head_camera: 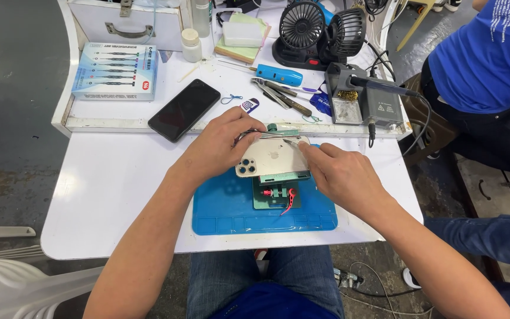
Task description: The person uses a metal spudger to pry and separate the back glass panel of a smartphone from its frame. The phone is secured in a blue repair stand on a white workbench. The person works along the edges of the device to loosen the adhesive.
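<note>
Two bare hands meet over a pale gold smartphone (pixel 270 158) lying face down, clamped in a green metal holder (pixel 275 195) on a blue rubber work mat (pixel 225 212). Left hand (pixel 216 147) curls over the phone's top edge, fingers closed on slim metal tweezers (pixel 267 134). Right hand (pixel 340 174) presses fingertips (pixel 303 147) against the phone's right end. Beyond them a black phone (pixel 184 109) lies on the white table (pixel 113 177).

Black phone (pixel 184 110), twin fans (pixel 322 26), soldering station (pixel 366 100), perhaps tweezers (pixel 271 93)
</note>
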